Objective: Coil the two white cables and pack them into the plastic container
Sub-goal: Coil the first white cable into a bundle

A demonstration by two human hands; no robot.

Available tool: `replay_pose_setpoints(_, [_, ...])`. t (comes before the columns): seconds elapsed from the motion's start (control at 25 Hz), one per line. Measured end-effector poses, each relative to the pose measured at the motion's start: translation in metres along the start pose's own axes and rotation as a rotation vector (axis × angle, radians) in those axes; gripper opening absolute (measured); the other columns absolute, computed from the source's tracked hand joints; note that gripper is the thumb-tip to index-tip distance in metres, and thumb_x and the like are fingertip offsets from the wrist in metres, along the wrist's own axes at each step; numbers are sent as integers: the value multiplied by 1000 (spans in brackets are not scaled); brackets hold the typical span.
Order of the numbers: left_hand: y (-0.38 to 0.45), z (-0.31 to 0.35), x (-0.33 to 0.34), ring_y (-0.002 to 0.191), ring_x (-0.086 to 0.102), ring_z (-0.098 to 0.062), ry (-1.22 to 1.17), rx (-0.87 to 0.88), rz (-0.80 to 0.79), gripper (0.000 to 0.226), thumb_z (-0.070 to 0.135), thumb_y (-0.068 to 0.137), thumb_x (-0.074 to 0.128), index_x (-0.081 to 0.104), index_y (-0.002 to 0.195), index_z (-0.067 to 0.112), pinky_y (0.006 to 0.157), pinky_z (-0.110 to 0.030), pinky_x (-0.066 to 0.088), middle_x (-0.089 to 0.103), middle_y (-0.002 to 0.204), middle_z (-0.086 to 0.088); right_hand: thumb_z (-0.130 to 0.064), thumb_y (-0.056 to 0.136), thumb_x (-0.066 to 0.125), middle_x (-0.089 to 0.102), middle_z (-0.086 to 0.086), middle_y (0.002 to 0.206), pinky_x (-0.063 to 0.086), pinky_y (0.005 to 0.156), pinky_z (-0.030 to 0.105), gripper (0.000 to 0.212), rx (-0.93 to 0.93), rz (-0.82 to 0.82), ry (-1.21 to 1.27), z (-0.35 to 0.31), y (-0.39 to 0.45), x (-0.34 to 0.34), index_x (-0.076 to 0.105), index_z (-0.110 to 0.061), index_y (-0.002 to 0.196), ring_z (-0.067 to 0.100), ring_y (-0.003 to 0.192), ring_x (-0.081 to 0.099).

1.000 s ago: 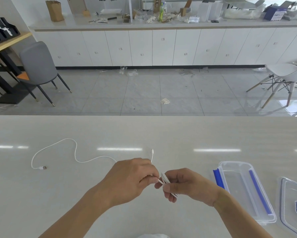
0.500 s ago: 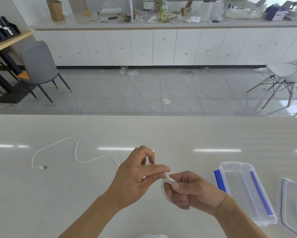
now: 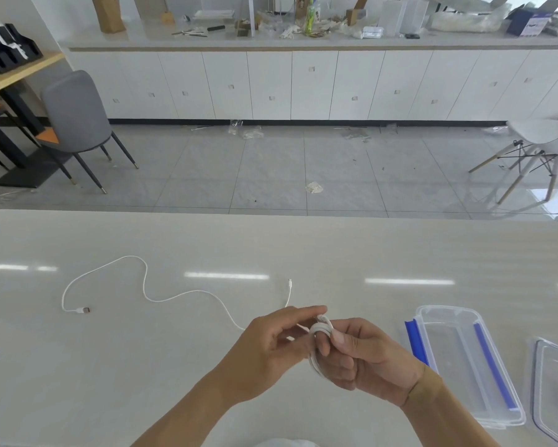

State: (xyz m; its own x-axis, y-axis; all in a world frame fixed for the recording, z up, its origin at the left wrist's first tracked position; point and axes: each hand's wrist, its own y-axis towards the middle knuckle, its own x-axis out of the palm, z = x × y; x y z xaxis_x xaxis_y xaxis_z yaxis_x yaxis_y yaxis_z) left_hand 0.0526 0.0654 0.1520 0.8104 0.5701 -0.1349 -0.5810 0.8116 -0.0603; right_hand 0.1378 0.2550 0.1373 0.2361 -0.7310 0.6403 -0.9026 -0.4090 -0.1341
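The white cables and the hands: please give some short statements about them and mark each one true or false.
1. Both hands hold a small coil of cable. True.
2. The plastic container already holds a cable. False: nothing is seen inside it.
3. The other white cable lies uncoiled on the table. True.
4. The lid is on the container. False: it lies beside it, to the right.
5. The left hand rests flat on the table. False: it pinches the coil, as does the right hand.

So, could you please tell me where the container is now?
The container sits open on the table, right of the right hand, with its lid further right.
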Motion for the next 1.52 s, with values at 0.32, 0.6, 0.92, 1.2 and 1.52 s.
replay_pose_setpoints(0.32, [5,-4,10,92,67,-12,280,79,274,26,20,96,61,69,106,43,81,-26,55,63,97,14,-24,96,58,63,6,74,49,73,28,22,-60,224,-161,2,10,5,68,-5,90,20,72,58])
replay_pose_setpoints(0.6, [14,-11,3,86,60,-7,424,15,303,23,16,97,59,70,98,37,74,-11,46,53,98,16,-34,98,60,70,-3,73,46,73,34,20,-73,616,-864,3,12,4,69,-22,84,13,72,59])
replay_pose_setpoints(0.92, [21,-14,-18,83,66,-3,146,-193,97,23,11,95,64,77,99,30,74,-12,46,76,90,14,-29,95,65,75,-5,72,58,78,50,7,-84,745,-886,6,16,4,67,-28,88,21,72,68])
replay_pose_setpoints(1.2, [14,-24,-12,75,63,-9,-95,-230,75,13,27,77,81,74,88,25,71,-21,50,73,81,6,-15,98,61,71,9,71,65,66,39,21,-87,662,-743,6,18,7,71,-33,92,17,65,70])
replay_pose_setpoints(1.52, [10,-31,1,74,63,-5,509,196,410,9,39,89,68,69,97,35,63,-11,45,68,92,18,-16,99,59,66,-6,60,58,61,41,21,-89,704,-867,14,22,9,73,-19,83,18,59,66])
